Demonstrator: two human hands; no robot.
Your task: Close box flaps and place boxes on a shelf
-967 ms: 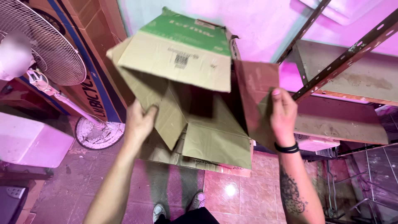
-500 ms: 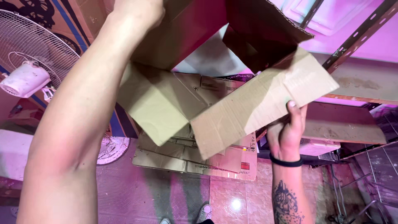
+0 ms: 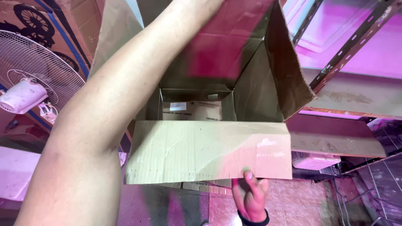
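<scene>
While we lift the cardboard box (image 3: 217, 83) higher than a moment ago, its inside now faces us, opened square. Our right hand (image 3: 250, 196) pinches the lower flap (image 3: 205, 150) with its fingers (image 3: 248, 175); our left hand is out of view, so we cannot tell its grip.

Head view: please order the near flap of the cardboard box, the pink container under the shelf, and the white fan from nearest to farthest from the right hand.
1. Near flap: touches the right hand at its fingertips, just above.
2. Pink container: right of the hand, under the shelf.
3. White fan: far left.
</scene>
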